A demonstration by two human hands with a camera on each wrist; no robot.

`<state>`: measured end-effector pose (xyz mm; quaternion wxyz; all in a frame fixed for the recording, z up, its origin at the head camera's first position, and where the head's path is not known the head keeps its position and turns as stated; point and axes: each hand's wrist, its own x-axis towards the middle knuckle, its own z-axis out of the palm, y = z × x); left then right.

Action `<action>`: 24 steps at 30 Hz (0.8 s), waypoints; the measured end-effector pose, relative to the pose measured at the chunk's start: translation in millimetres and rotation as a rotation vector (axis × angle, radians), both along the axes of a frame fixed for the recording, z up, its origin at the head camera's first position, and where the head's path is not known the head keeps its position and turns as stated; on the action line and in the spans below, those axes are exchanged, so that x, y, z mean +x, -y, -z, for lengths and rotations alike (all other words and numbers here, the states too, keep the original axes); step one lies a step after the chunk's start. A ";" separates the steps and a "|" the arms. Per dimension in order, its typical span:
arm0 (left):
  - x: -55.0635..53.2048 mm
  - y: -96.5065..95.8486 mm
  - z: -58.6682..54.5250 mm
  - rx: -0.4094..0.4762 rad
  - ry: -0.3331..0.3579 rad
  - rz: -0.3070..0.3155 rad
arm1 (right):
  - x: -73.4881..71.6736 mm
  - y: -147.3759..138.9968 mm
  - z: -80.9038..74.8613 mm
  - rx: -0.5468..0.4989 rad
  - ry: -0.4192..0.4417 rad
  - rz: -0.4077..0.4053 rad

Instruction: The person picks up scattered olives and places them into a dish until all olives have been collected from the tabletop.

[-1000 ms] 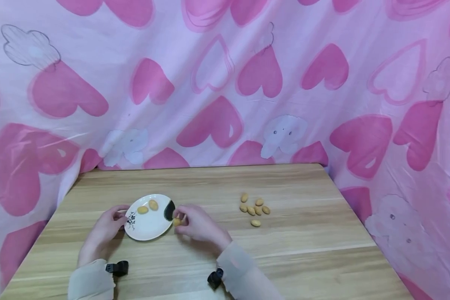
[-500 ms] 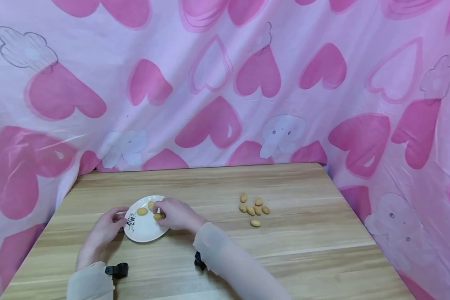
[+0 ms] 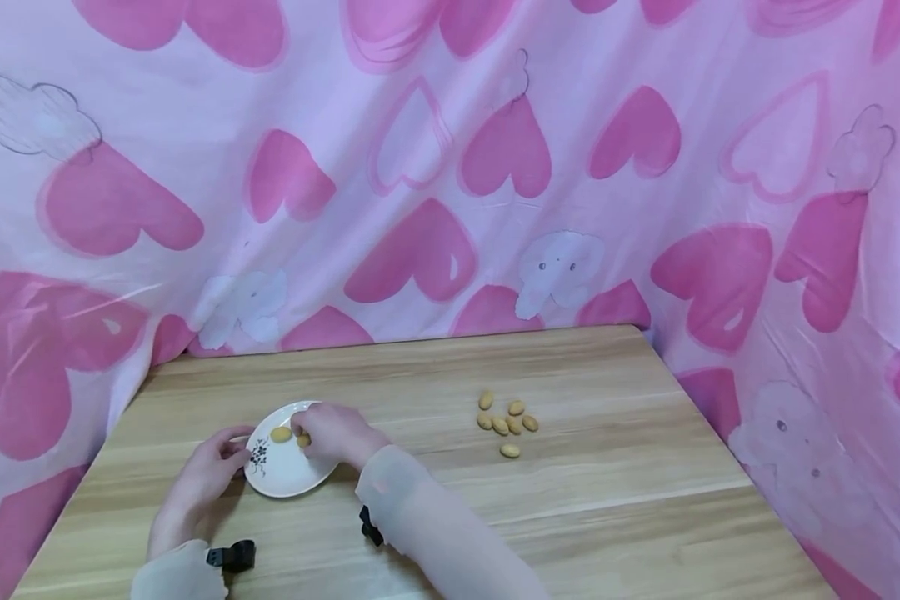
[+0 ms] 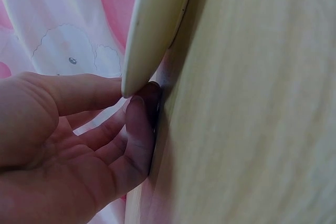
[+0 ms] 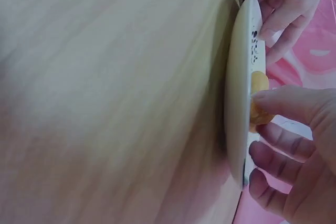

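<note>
A white plate (image 3: pixel 288 477) with a black floral print lies at the left of the table. My left hand (image 3: pixel 204 468) pinches its left rim, thumb on the upper side and fingertips underneath, as the left wrist view (image 4: pixel 68 140) makes plain. Over the plate, my right hand (image 3: pixel 339 433) pinches a small yellow-brown oval piece (image 5: pixel 260 113), nut-like in shape, low against the plate surface. Another such oval piece (image 3: pixel 281 434) lies on the plate just left of it. The right hand covers the plate's right part, so a further piece there may be hidden.
Several more oval pieces (image 3: pixel 500 426) lie in a loose cluster right of centre on the wooden table (image 3: pixel 607 500), one piece (image 3: pixel 510 451) slightly nearer. A pink heart-patterned cloth (image 3: pixel 420 167) hangs behind and beside the table. Each wrist wears a black device (image 3: pixel 232 556).
My right hand has carried its oval piece leftward from beside the plate's right edge to over the plate. The left hand keeps hold of the rim. The head view has shifted slightly.
</note>
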<state>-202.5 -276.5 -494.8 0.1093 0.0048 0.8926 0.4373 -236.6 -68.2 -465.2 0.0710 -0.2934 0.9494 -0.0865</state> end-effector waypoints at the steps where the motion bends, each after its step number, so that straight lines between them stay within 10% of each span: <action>1: 0.5 -0.2 0.3 0.002 0.000 -0.001 | 0.1 1.2 0.0 0.013 0.002 0.001; 16: 0.7 -0.7 3.1 0.027 0.001 -0.002 | 4.8 -2.3 6.0 0.007 0.017 0.015; 24: -0.1 -0.1 -1.4 0.002 0.004 0.007 | 10.8 -17.4 -3.6 -0.193 0.081 0.027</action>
